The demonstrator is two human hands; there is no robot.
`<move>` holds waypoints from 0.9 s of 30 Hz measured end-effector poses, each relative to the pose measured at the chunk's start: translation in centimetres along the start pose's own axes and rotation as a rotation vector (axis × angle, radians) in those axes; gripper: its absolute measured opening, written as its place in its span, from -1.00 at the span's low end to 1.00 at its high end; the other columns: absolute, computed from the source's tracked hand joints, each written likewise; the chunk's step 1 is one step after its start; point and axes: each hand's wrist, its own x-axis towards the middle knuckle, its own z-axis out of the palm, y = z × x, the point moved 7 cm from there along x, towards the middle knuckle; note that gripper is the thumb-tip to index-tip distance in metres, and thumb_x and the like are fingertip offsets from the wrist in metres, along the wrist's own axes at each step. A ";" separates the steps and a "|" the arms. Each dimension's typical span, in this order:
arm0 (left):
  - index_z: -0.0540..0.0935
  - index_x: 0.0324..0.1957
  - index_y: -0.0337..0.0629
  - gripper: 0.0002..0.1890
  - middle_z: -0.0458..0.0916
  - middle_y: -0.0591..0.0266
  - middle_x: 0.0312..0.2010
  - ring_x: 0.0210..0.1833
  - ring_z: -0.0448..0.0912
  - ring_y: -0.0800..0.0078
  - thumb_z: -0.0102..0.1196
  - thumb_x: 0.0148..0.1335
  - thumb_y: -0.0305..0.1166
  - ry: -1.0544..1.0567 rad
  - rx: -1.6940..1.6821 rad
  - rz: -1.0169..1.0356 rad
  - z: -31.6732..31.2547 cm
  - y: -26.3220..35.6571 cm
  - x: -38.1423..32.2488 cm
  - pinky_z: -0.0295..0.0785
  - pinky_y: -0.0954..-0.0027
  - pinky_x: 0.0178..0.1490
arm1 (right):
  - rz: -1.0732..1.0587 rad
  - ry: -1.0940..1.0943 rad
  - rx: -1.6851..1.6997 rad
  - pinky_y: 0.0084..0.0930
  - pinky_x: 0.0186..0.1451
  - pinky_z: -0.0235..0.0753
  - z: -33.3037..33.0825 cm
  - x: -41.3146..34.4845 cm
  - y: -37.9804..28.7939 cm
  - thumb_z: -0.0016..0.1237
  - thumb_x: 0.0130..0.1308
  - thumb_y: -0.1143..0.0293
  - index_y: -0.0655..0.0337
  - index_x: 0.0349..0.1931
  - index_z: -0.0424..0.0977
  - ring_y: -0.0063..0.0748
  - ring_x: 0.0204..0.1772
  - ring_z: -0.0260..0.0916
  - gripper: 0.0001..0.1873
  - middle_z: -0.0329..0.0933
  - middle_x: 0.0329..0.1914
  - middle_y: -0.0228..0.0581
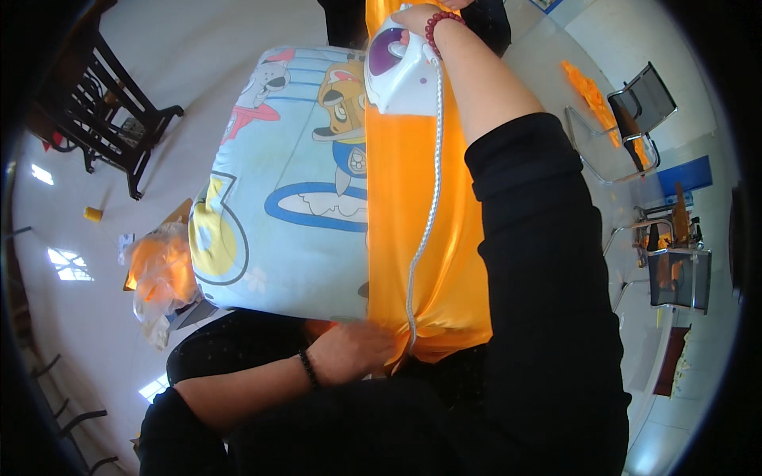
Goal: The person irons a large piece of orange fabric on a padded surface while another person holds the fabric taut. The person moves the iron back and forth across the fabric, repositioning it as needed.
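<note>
A long strip of shiny orange satin cloth (pixel 396 196) lies over the right part of a board covered in light blue cartoon-print fabric (pixel 286 160). On the far part of the cloth rests a white and purple clothes iron (pixel 402 71), with my right hand (pixel 419 21) closed around its handle. The iron's braided power cord (pixel 439 154) runs back across the cloth towards my body. At the near edge of the board, my left hand (pixel 357 351) is on the gathered end of the cloth, its fingers blurred and partly hidden in the folds.
Another person's hand (pixel 455 3) and dark clothing are at the far end. A clear plastic bag of orange material (pixel 164 268) lies at the left, near a yellow spool (pixel 93 214) and dark wooden furniture (pixel 119 113). Metal-framed chairs (pixel 649 104) stand at the right, one with orange cloth.
</note>
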 end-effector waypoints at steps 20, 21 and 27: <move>0.60 -0.38 -0.05 -0.95 0.59 0.32 -0.44 -0.32 0.61 0.26 0.09 0.09 -0.44 0.119 0.247 0.096 2.4 -0.5 -2.3 0.53 0.23 -0.25 | -0.251 -0.185 0.216 -0.40 -0.09 0.65 6.3 -36.5 -2.3 0.02 0.40 0.26 0.40 0.32 0.26 -0.16 -0.13 0.68 -0.42 0.62 -0.08 0.16; 0.60 -0.38 -0.05 -0.95 0.59 0.32 -0.44 -0.32 0.61 0.26 0.08 0.09 -0.44 0.143 0.243 0.127 2.1 -0.3 -2.2 0.53 0.23 -0.25 | -0.261 -0.178 0.224 -0.39 -0.10 0.65 6.2 -36.4 -2.3 0.02 0.39 0.26 0.41 0.31 0.27 -0.15 -0.13 0.68 -0.42 0.62 -0.09 0.17; 0.73 -0.26 -0.08 -0.83 0.75 0.27 -0.21 -0.16 0.69 0.29 0.19 0.06 -0.42 -0.122 0.282 -0.054 2.5 -1.0 -1.4 0.60 0.29 -0.05 | -0.294 -0.156 0.168 -0.27 -0.04 0.63 4.9 -32.2 -2.5 0.03 0.30 0.38 0.32 0.14 0.46 -0.04 -0.12 0.65 -0.58 0.65 -0.13 0.13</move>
